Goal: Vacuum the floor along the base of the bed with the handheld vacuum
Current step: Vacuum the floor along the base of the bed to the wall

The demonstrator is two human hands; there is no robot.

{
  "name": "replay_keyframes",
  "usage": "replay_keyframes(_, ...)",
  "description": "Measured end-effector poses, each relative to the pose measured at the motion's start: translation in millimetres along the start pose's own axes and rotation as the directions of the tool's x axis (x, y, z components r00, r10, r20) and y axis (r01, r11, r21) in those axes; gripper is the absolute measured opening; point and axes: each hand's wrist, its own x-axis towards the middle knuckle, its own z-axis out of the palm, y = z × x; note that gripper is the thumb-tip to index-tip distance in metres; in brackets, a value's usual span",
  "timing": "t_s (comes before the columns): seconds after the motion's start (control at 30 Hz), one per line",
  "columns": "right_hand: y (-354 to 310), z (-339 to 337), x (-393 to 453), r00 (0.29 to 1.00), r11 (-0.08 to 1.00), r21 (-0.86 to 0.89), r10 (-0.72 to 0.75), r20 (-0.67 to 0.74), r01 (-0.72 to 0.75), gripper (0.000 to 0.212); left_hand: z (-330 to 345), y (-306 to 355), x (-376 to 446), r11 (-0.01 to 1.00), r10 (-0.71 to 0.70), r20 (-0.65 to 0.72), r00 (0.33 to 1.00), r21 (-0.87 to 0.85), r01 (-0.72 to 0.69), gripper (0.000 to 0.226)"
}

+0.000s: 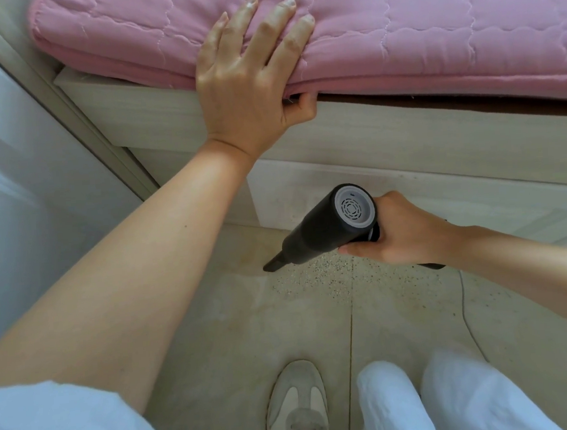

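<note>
Here, my left hand (249, 79) grips the pink quilted mattress pad (430, 30) edge; my right hand (401, 233) grips the black cylindrical handheld vacuum (323, 228), nozzle low over speckled beige tile floor (249, 318) beside the pale wooden bed base (405, 146).

Handheld vacuum (326, 227) — black cylinder, grey vented rear cap facing camera, tilted nozzle-down. Narrow nozzle tip at tiled floor (249, 324), near pale wooden bed base (405, 146) — speckled debris just beside.
</note>
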Motion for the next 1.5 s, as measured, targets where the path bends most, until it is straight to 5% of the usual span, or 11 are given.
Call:
replay_keyframes(1.13,-4,3,-9,0.983,0.990,0.140,-0.056,0.176,0.031,0.034,-1,1,-2,1.000,-0.002,0.011,1.000,0.020,0.002,0.055)
replay_keyframes(1.5,11,-23,-28,0.985,0.992,0.122,0.008,0.172,-0.030,0.035,-17,27,15,0.998,-0.062,0.195,0.979,0.038,0.055,0.064)
